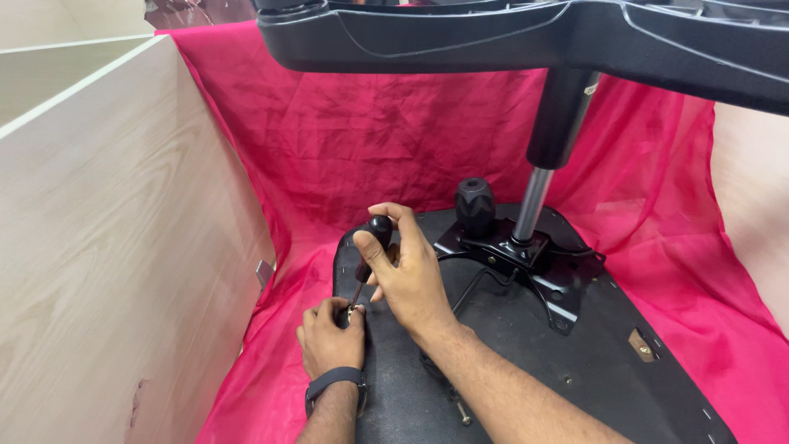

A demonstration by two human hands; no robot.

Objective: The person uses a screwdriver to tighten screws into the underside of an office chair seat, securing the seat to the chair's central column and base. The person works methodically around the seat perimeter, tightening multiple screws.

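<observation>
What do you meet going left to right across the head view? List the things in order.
Wooden panel → left hand → screwdriver in the right hand → black knob → metal post → small bracket on the black seat underside → pink cloth.

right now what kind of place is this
Probably a furniture assembly or repair corner: an upturned office chair seat lies on pink cloth between wooden panels, and the right hand holds a screwdriver.

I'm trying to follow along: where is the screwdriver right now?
In the head view, the screwdriver stands near the left edge of the upturned chair seat, its handle in the right hand and its tip beside the left hand.
</observation>
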